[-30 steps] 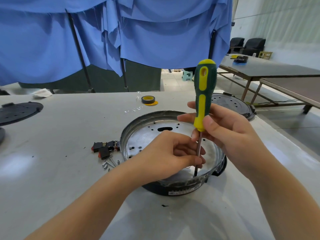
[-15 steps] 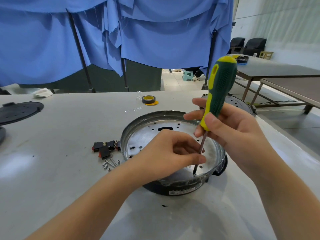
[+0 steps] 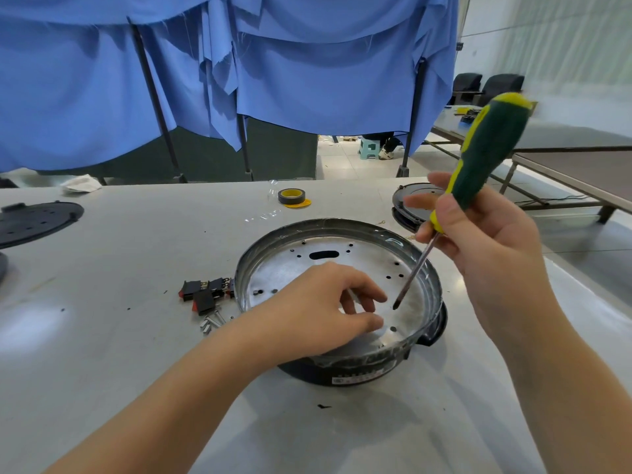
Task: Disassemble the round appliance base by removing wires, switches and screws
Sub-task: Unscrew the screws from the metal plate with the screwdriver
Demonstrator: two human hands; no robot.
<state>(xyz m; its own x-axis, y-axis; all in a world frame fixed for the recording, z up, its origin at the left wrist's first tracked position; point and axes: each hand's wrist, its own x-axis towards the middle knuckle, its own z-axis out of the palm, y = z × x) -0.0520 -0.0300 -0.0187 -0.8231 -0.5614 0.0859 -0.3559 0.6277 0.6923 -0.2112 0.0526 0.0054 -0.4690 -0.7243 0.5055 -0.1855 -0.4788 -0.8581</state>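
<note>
Silvery perforated round base [image 3: 345,234] (dark plastic underside)

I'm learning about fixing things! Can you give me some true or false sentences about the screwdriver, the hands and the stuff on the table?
1. The right hand holds a green and yellow screwdriver. True.
2. The screwdriver stands straight up. False: it tilts, with the handle leaning right.
3. The left hand reaches inside the round appliance base. True.
4. The red and black switches sit inside the base. False: they lie on the table left of it, near loose screws.
5. A tape roll lies beyond the base. True.
</note>
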